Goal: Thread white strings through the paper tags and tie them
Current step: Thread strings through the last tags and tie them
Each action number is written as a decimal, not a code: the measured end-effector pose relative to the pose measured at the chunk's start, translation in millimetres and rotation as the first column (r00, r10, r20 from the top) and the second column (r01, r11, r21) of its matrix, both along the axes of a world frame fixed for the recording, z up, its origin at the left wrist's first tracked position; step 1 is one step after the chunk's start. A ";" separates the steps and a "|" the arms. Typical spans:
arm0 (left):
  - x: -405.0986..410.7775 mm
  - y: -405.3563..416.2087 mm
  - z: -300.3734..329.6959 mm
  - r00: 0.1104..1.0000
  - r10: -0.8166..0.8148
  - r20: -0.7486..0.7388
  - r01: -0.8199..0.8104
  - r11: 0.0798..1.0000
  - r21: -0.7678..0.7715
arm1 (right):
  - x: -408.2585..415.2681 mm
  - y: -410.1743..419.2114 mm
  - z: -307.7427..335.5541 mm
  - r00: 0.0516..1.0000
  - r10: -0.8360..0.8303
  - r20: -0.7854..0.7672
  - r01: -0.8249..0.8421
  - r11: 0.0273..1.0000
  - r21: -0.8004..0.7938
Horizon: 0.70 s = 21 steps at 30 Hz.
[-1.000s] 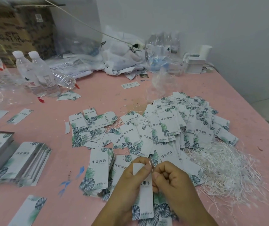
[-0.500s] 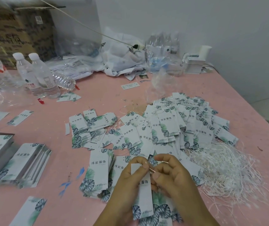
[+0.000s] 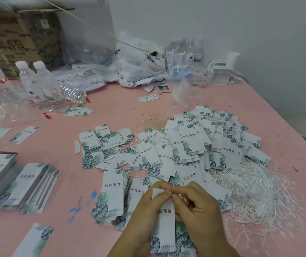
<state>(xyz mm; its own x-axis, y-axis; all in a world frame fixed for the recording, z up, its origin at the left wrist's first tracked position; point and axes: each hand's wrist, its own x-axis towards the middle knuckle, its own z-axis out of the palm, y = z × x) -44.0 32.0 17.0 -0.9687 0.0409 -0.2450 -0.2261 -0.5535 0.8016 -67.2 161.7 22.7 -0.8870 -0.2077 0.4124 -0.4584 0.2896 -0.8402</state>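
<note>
My left hand (image 3: 144, 210) holds a white paper tag (image 3: 166, 225) with leaf print upright near the table's front, thumb and finger pinching its top edge. My right hand (image 3: 196, 206) pinches a thin white string (image 3: 181, 197) right at the tag's top. A loose heap of white strings (image 3: 256, 190) lies to the right. A wide spread of tags (image 3: 195, 143) covers the middle of the pink table (image 3: 111, 112), several with strings on them.
Neat tag stacks (image 3: 31, 184) sit at the left and another stack (image 3: 113, 195) beside my left hand. Water bottles (image 3: 44, 86), plastic bags (image 3: 139, 65), a cardboard box (image 3: 18, 39) and a small white holder (image 3: 222, 71) line the back. The table's edge runs diagonally at the right.
Both hands rose slightly with the tag. My right fingers closed in on the tag's top edge, drawing the string against it.
</note>
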 end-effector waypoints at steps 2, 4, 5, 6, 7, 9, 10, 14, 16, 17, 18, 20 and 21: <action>-0.4 0.2 0.0 1.000 -0.001 0.017 0.001 1.000 0.005 | 1.1 -0.5 1.0 0.999 -0.017 0.039 0.019 0.999 -0.038; -0.4 -0.1 -1.0 0.999 -0.018 0.027 0.018 1.000 0.003 | 1.4 -0.4 3.9 0.986 -0.009 0.168 0.031 0.991 -0.127; -0.3 -0.2 -1.8 0.999 -0.030 0.032 0.029 1.000 0.012 | 1.2 -0.4 5.5 0.973 0.005 0.232 0.035 0.986 -0.166; -0.1 -0.3 -2.4 0.999 -0.037 0.038 0.035 0.999 0.034 | 1.3 0.2 7.3 0.956 0.024 0.294 0.039 0.978 -0.206; -0.1 -0.3 -3.3 0.998 -0.038 0.043 0.035 0.997 0.068 | 1.0 0.8 8.9 0.938 0.048 0.343 0.044 0.966 -0.255; -0.7 0.8 -3.9 0.999 -0.021 0.039 0.015 0.989 0.144 | -0.1 3.1 12.3 0.913 0.079 0.401 0.066 0.940 -0.335; -0.9 1.6 -3.9 0.999 -0.009 0.035 0.003 0.985 0.170 | -0.7 4.4 12.4 0.910 0.074 0.409 0.079 0.935 -0.347; 1.6 3.7 -8.1 0.998 0.057 0.013 -0.058 0.997 0.048 | -3.0 6.4 4.2 0.908 0.010 0.419 0.123 0.949 -0.289; 3.4 4.4 -6.6 0.998 0.069 0.006 -0.069 0.998 0.005 | -2.4 4.6 0.7 0.915 0.016 0.404 0.096 0.962 -0.255; 3.9 4.9 -4.5 0.998 0.069 0.004 -0.069 0.998 0.003 | -1.7 3.7 -0.7 0.920 0.020 0.391 0.077 0.969 -0.233; 4.2 5.3 -2.8 0.998 0.066 0.001 -0.066 0.998 0.002 | -0.8 3.1 -1.4 0.923 0.021 0.384 0.067 0.975 -0.213; 4.8 5.7 0.6 0.997 0.073 -0.010 -0.073 0.997 -0.005 | 0.5 1.8 -3.4 0.929 0.009 0.369 0.065 0.980 -0.189; 4.9 6.0 1.8 0.996 0.088 -0.016 -0.088 0.996 -0.005 | 0.9 1.3 -4.9 0.935 -0.001 0.356 0.068 0.982 -0.174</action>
<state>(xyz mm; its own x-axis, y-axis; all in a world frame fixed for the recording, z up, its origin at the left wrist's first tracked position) -39.1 38.0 18.8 -0.9722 -0.0460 -0.2298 -0.1642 -0.5657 0.8081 -66.4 163.0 17.8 -0.9871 -0.1257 0.0993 -0.1154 0.1282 -0.9850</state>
